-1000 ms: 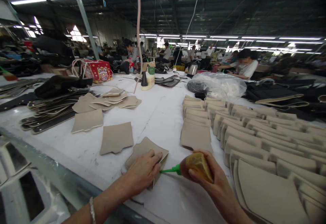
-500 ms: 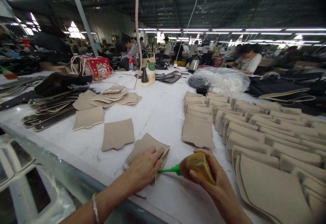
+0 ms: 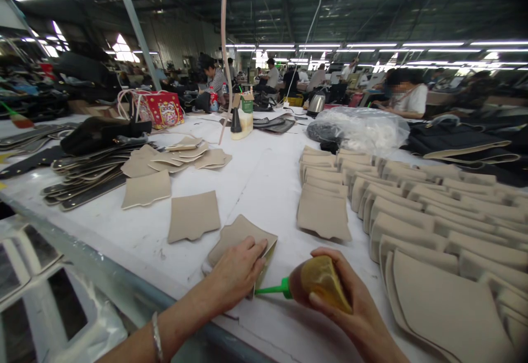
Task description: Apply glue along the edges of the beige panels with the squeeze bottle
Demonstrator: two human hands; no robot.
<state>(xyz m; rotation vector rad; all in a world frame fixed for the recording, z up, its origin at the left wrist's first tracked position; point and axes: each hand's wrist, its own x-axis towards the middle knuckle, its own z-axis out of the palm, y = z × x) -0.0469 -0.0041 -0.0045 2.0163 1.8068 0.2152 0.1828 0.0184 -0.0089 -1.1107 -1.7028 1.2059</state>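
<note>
While my left hand (image 3: 237, 272) is pressing down on the folded beige fabric piece (image 3: 243, 234) near the front edge of the white worktable (image 3: 264, 187), fingers lying together on top, my right hand (image 3: 350, 308) is gripping the amber squeeze bottle (image 3: 319, 286), fingers wrapping around it. Its green nozzle (image 3: 270, 290) is touching the piece's edge. Overlapping beige panels (image 3: 433, 220) are lying to the right.

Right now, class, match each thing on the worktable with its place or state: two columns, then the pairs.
1. amber bottle
2. nearest beige piece
3. red bag
4. clear plastic bag

A. at the back left of the table
B. under the left hand
C. gripped in the right hand
D. behind the beige rows

Pairs: 1-C; 2-B; 3-A; 4-D.
</note>
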